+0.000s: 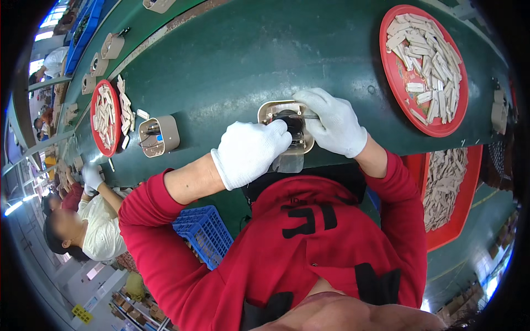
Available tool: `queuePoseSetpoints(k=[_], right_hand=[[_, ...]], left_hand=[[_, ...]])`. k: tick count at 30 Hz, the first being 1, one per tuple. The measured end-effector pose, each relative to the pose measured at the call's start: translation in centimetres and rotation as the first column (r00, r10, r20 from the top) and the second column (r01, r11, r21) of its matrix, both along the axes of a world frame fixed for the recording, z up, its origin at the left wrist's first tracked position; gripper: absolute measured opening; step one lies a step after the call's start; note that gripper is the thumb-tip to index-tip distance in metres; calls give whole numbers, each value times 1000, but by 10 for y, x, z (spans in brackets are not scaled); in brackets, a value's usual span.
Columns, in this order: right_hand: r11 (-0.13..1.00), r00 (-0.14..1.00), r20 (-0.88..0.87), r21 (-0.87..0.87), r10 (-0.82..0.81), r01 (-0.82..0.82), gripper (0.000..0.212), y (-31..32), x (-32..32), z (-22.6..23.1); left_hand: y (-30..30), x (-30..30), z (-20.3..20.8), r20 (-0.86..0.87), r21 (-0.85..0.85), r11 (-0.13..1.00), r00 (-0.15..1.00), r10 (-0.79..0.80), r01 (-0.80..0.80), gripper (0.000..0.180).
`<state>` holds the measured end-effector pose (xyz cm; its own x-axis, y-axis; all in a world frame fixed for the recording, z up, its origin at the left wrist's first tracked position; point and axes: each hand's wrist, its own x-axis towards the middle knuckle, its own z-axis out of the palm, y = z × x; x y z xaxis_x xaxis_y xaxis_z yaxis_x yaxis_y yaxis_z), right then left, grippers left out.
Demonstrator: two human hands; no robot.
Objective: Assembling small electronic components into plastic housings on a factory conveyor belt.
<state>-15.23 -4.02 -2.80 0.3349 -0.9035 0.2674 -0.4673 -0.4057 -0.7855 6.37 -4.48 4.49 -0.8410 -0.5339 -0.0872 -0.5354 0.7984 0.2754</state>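
In front of my chest, a beige plastic housing [264, 113] sits on the green table with its open side up. Inside it is a black round part [293, 124], and a translucent grey flap [289, 163] sticks out on the near side. My left hand [251, 150], in a white glove, has its fingers closed at the black part; what they pinch is hidden. My right hand [335, 122], also gloved, grips the housing's right side, thumb and fingers at its rim. A thin greyish piece [311, 116] shows by the right fingers; its kind is unclear.
A red round tray [388, 51] of whitish strips stands far right, a red bin [467, 193] of similar strips below it. On the left are another red tray [116, 129], loose strips and a beige housing [171, 135]. A co-worker [102, 231] sits left, near a blue crate [207, 229].
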Motion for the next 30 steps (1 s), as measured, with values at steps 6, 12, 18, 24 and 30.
queuePoseSetpoints(k=[6, 12, 18, 24, 30], right_hand=[[999, 1000, -20, -33, 8, -9, 43, 0, 1, 2], [1000, 1000, -4, -7, -10, 10, 43, 2, 0, -2], [1000, 1000, -19, -2, -7, 7, 42, 0, 1, 1], [1000, 1000, -24, -16, 10, -10, 39, 1, 1, -2], [998, 998, 38, -40, 48, -47, 31, -10, 2, 0]], left_hand=[[3, 2, 0, 77, 47, 998, 997, -33, 29, 11], [-2, -7, 0, 155, 88, 995, 986, -66, 53, 11], [-7, 1, -10, -103, 171, 985, 994, 26, -8, 9], [-2, -2, -11, -75, 151, 988, 997, 25, -13, 8], [0, -1, -8, -81, 88, 995, 996, 44, -36, 7]])
